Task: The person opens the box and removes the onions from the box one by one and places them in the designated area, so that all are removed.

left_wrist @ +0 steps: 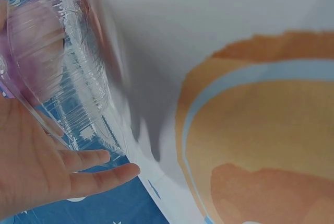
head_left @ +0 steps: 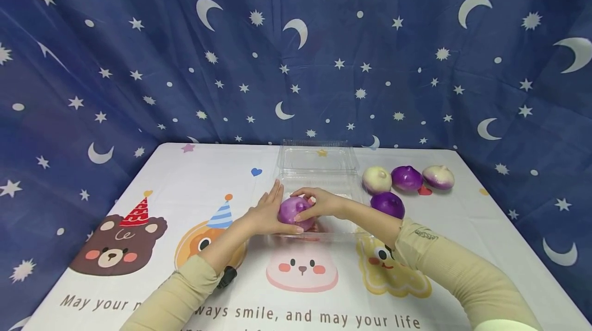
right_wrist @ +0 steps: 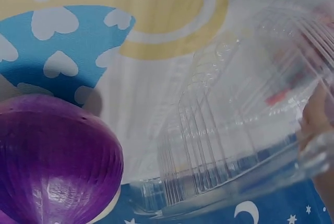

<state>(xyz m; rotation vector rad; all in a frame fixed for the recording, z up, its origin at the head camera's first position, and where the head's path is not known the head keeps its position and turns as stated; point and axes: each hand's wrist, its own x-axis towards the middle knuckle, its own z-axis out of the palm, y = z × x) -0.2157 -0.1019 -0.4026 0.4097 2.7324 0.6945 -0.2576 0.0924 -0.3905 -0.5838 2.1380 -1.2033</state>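
Note:
A light purple toy onion sits at the left end of a clear plastic clamshell box. My right hand grips the onion from above and the right, with fingers and thumb curled about it. Along the box's left side, my left hand rests with fingers stretched out, its thumb reaching across the front by the onion. The left wrist view shows that hand against the ribbed plastic wall, the onion blurred behind it. In the right wrist view, only part of the right hand shows at the edge.
Right of the box lie a dark purple onion, a white onion, another purple onion and a white-and-purple onion. The box's lid lies folded back. A black object shows by the left wrist. A starry blue curtain stands behind.

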